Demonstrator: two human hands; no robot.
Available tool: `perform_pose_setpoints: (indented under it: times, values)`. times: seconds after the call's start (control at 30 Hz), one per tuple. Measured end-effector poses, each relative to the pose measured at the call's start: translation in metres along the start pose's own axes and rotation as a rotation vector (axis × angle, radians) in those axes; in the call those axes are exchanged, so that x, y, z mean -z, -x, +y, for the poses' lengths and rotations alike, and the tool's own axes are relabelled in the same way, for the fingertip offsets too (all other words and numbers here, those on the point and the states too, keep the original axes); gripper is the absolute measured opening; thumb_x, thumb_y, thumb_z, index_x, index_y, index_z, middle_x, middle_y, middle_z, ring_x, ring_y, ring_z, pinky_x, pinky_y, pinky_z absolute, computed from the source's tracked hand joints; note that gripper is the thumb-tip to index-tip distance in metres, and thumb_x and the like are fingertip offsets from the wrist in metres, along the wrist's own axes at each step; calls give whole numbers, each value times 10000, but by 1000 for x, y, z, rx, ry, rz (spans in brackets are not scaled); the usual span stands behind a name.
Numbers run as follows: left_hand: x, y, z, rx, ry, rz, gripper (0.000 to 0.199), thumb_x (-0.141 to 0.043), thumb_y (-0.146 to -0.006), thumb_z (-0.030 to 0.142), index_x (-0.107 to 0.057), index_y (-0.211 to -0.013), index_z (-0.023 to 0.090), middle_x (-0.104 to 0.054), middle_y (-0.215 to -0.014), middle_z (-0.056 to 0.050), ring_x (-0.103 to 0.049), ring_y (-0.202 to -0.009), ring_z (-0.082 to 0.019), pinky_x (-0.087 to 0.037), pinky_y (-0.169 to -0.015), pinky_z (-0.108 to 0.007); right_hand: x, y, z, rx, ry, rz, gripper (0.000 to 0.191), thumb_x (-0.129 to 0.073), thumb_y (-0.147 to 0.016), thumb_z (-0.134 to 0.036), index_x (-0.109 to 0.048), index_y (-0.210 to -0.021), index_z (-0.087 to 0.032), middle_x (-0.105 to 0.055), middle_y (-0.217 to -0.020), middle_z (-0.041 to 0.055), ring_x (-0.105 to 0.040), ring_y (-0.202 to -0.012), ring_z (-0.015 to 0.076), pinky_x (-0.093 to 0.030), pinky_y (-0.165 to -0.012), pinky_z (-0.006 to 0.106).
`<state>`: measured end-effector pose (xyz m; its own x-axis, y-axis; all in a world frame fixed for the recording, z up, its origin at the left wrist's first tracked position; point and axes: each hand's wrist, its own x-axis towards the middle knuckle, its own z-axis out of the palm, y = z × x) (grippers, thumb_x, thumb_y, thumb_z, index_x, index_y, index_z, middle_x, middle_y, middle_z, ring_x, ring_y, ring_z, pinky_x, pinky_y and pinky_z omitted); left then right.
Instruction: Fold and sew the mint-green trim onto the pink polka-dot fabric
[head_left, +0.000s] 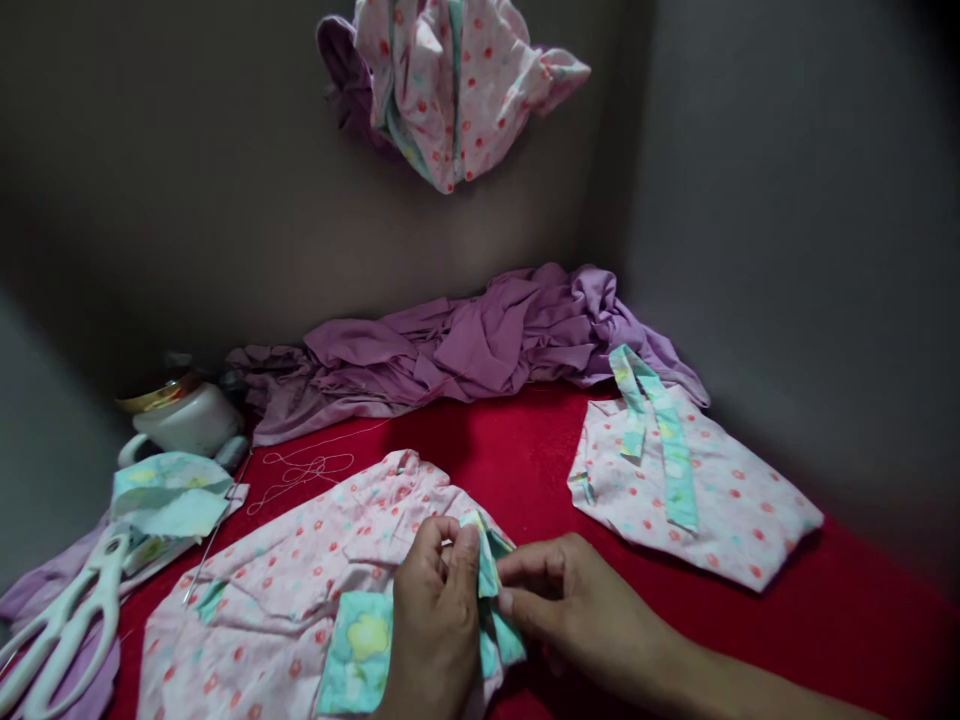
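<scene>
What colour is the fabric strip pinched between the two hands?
Mint green with pale yellow patches; the strip shows in the head view, held by the left hand and right hand.

Dim, soft light from above, dark vignetted corners, wide-angle edge stretch, slightly soft focus throughout

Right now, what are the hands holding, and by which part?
Both the left hand and the right hand pinch the turquoise trim strip at the edge of the pink dotted garment.
</scene>
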<state>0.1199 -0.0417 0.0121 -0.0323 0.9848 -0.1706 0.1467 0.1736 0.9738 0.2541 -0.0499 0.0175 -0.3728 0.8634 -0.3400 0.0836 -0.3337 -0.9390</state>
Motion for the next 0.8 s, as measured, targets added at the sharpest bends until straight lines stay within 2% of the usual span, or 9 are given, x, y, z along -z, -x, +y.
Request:
perform_pose_setpoints:
  times: [0.23,0.37,0.53,0.7,0.8]
  values:
    - [-3,2,-6,-78,-101,4,314,-412,-864,507,-434,-742,218,-399,-577,63,-379,-513,-102,-307,-482,-209,-4,0,-2,18,59,1,185,-501,-687,-297,-506,-559,-163,-464,-508,-27,-372,-414,63,-281,-367,162]
    - [-4,4,-4,-143,-237,31,262,-394,-884,454,-417,-758,226,-419,-589,57,-406,-526,-116,-308,-515,-228,-6,3,-6,53,69,-8,193,-492,-696,-295,-507,-563,-155,-465,-510,-21,-377,-426,64,-291,-390,164]
    - [-4,5,-5,-155,-321,57,233,-383,-883,430,-423,-782,224,-460,-606,42,-450,-546,-137,-317,-552,-250,-5,3,-6,73,102,6,316,-510,-724,-422,-492,-555,-155,-433,-476,-26,-367,-408,64,-296,-385,170]
    - [-7,6,-5,-139,-259,74,255,-407,-862,457,-440,-779,218,-472,-596,37,-448,-543,-137,-319,-533,-245,-6,-2,-2,29,37,18,446,-569,-678,-583,-534,-613,-143,-458,-476,-32,-397,-392,67,-329,-373,174]
    - [-7,6,1,-55,-29,32,261,-469,-824,469,-468,-799,209,-435,-556,59,-414,-487,-108,-311,-474,-214,-4,-5,-1,-4,-50,40,461,-631,-639,-591,-525,-614,-143,-474,-474,-39,-394,-374,54,-335,-363,165]
